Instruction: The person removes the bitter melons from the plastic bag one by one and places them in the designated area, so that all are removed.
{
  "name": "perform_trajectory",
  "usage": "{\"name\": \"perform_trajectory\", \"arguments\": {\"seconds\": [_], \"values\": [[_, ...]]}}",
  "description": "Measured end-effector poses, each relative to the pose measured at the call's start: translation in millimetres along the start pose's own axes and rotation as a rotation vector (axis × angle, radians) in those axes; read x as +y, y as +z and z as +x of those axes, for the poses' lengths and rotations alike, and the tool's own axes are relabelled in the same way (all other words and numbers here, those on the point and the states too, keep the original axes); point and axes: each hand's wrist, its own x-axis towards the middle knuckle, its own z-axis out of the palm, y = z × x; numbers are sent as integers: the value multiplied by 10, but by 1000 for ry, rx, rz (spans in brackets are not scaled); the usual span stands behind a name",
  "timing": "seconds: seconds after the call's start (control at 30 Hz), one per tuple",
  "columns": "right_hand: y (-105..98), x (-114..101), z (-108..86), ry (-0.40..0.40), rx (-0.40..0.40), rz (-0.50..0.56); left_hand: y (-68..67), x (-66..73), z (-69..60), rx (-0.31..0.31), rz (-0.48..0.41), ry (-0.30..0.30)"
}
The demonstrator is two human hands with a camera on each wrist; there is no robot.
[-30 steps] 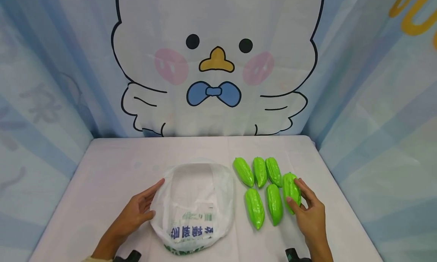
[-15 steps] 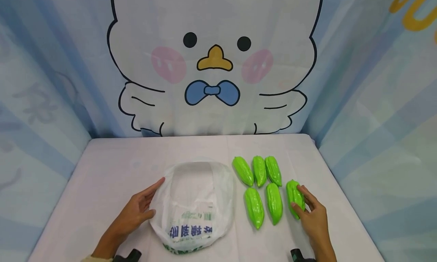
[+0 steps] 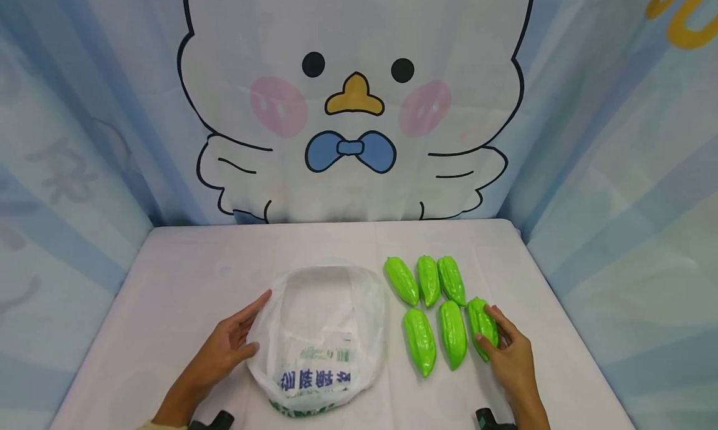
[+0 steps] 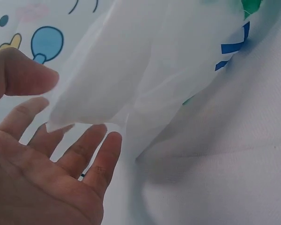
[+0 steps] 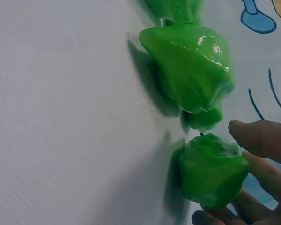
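Note:
A translucent white plastic bag point(image 3: 367, 330) with blue and green print lies on the table, its wide mouth spread round. My left hand point(image 3: 227, 346) is at the bag's left edge, fingers extended and thumb apart. In the left wrist view the fingertips point(image 4: 96, 136) meet the bag's edge point(image 4: 79, 112). To the right, my right hand point(image 3: 512, 349) holds a glossy green bitter melon point(image 3: 480, 321) between thumb and fingers, low at the table. The right wrist view shows this bitter melon point(image 5: 213, 171) end-on, the thumb point(image 5: 257, 136) above it and fingers behind.
Several more green bitter melons point(image 3: 419, 343) lie in two rows between the bag and my right hand. White cloth covers the table point(image 3: 185, 274). Behind hangs a curtain point(image 3: 359, 193) with a cartoon bird, and patterned curtains point(image 3: 628, 230) flank both sides.
The bitter melon in my right hand has moved toward me and right, then slightly back left beside its row. My left hand and the bag have hardly moved.

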Motion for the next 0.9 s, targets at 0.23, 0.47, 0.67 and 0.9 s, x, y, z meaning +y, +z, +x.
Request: {"name": "perform_trajectory", "arguments": {"seconds": [0.23, 0.47, 0.67, 0.9], "values": [[-1, -34, -24, -68, 51, -60, -25, 66, -25, 114, 156, -7], [31, -140, -47, -215, 149, -186, -27, 133, -40, 197, 434, -68], [84, -215, -39, -355, 135, -282, 33, 120, -14, 247, 681, -32], [242, -422, -13, -407, 84, -426, 113, 178, 53, 242, 958, -15]]}}
